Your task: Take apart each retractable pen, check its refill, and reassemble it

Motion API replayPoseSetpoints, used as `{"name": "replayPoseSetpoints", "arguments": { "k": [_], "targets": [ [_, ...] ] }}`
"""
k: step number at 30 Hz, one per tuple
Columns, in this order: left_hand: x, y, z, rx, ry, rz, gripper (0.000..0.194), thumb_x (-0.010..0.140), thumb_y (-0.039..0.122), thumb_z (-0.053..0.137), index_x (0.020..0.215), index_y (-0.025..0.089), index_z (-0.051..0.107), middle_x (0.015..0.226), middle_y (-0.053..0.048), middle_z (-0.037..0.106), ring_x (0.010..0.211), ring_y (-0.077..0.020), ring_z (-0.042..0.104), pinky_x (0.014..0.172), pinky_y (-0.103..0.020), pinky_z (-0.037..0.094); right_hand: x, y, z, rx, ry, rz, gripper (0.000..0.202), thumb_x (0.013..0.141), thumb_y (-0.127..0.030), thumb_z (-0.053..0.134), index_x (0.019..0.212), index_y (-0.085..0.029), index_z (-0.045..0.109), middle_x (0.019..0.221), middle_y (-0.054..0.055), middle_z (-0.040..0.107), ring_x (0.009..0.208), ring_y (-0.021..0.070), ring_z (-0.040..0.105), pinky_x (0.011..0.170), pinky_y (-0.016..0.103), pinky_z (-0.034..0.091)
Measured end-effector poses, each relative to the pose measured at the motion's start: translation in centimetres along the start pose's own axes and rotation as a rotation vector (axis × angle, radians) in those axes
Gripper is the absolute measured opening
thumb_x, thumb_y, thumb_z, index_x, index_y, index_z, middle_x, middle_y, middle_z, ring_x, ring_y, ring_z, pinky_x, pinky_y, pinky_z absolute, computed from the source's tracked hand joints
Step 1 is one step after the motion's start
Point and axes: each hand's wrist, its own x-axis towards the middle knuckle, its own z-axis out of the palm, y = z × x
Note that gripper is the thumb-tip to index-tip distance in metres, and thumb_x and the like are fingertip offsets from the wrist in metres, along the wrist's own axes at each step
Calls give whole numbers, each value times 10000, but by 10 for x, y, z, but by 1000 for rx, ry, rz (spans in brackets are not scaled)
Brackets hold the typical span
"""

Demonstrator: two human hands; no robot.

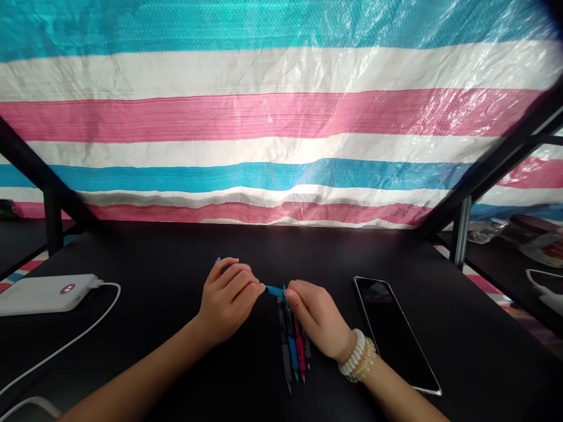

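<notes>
Between my two hands stretches a thin blue item (275, 291), perhaps a strip or a pen part. My left hand (233, 298) pinches its left end, fingers curled, and a small tip pokes out above the knuckles. At the other end my right hand (314, 310) closes on the blue item with thumb and fingers. Several pens lie side by side on the black table below, among them a grey-gripped pen (285, 357), a blue pen (292, 351) and a pink pen (300, 349). Their upper ends are partly hidden by my right hand.
A phone (396, 331) lies right of my right hand. At the left, a white power bank (53, 294) has a white cable (94, 323) plugged in. Black metal frame bars flank the table (176, 258), and a striped sheet (264, 117) hangs behind it.
</notes>
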Motion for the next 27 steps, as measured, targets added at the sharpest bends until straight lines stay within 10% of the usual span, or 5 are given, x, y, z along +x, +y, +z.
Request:
{"name": "replayPoseSetpoints", "arguments": {
  "k": [9,27],
  "targets": [
    [-3,-4,8,9,-289,-93,150,926,154,565,1017,189,679,913,-10,745,871,-198,654,1006,-461,379,1,4,-2,-460,200,-228,242,1021,-263,401,874,-178,573,774,52,590,746,192,486,653,298,356],
    [-10,0,12,-91,-238,-98,173,882,67,565,845,177,693,729,-21,703,769,-193,581,797,-388,465,-3,3,7,-290,122,-20,376,972,-264,438,605,-205,386,583,-11,471,566,134,436,564,276,291]
  ]
}}
